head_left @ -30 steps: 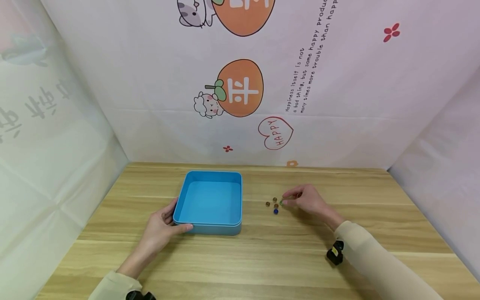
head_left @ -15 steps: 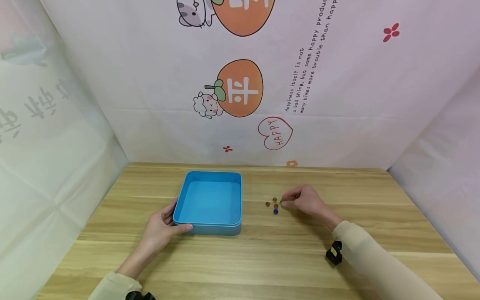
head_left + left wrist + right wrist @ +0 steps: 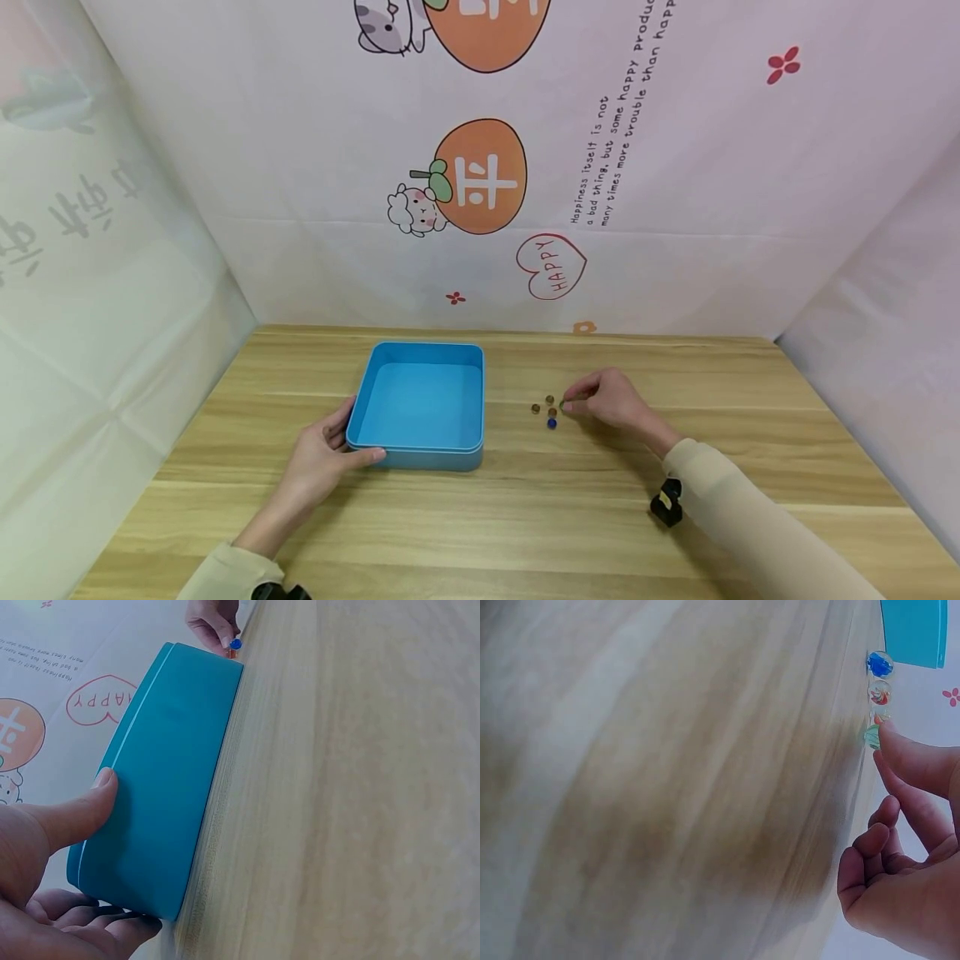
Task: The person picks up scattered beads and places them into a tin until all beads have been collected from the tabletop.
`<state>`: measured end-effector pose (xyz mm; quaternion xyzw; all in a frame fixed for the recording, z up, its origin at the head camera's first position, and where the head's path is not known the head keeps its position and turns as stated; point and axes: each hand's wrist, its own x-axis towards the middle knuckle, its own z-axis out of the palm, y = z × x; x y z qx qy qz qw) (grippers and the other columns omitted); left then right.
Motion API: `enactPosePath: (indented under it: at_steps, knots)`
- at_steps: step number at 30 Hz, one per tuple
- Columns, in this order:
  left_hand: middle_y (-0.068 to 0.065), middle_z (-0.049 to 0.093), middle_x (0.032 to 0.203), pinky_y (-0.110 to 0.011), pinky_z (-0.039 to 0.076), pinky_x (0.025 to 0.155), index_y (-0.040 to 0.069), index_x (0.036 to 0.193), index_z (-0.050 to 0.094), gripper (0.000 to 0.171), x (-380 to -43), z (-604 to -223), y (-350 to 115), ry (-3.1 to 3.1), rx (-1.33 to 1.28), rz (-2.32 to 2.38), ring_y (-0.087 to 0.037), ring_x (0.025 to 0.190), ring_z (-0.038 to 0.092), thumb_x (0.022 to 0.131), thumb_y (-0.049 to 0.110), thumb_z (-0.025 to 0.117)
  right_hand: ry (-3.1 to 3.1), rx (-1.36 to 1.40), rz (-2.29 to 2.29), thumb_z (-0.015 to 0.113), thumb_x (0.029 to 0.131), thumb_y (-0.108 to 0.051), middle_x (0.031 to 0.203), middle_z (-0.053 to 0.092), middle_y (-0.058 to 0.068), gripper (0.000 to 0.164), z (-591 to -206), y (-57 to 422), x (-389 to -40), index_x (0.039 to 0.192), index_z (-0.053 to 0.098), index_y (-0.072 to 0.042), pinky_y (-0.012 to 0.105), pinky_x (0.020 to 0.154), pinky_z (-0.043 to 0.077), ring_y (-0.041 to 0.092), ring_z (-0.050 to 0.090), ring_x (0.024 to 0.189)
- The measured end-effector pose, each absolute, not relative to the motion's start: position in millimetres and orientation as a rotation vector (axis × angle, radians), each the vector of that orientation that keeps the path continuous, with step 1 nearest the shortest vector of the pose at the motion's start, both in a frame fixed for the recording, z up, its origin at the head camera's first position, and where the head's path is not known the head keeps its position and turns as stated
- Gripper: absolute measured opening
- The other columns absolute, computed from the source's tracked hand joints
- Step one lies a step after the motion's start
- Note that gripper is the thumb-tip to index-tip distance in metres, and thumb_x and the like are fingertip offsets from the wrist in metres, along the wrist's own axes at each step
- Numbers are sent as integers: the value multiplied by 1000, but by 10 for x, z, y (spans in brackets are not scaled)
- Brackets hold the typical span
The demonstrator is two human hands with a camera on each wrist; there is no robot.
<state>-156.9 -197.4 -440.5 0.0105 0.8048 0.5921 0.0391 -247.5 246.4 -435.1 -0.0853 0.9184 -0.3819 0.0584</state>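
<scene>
An open, square blue box (image 3: 427, 404) stands on the wooden table, nothing inside it. My left hand (image 3: 318, 454) grips its near left corner, thumb on the front wall by the rim and fingers along the left side. To the right of the box, my right hand (image 3: 615, 400) pinches a green marble (image 3: 871, 736) between thumb and index finger, down at table level. Beside it lie a blue marble (image 3: 552, 423), an orange-swirled marble (image 3: 552, 412) and two brownish ones, the far marble (image 3: 550, 399) and the left marble (image 3: 536, 408).
White printed cloth (image 3: 660, 275) hangs behind the wooden table (image 3: 510, 533) and along both its sides. Bare tabletop separates the box from the marbles. A black wrist camera (image 3: 666, 502) is strapped at the right sleeve.
My right hand has shifted very slightly left, and its fingertips cover more of the green marble. The left hand, the box and the other marbles have stayed in place.
</scene>
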Motion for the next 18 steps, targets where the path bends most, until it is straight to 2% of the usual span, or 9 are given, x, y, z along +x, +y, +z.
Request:
enactPosePath:
  at_steps: [18]
  knots:
    - [-25,30,167,-44,45,112,-1,165,26,102,-1572,-4409,-1978,2473,39,1810,-41,148,39,87,14,90,2779,-276,-1150,84,91,-9,94,76,4,6,-4348,2457,-2461,95,84,-5,31,66,47,18,56,78]
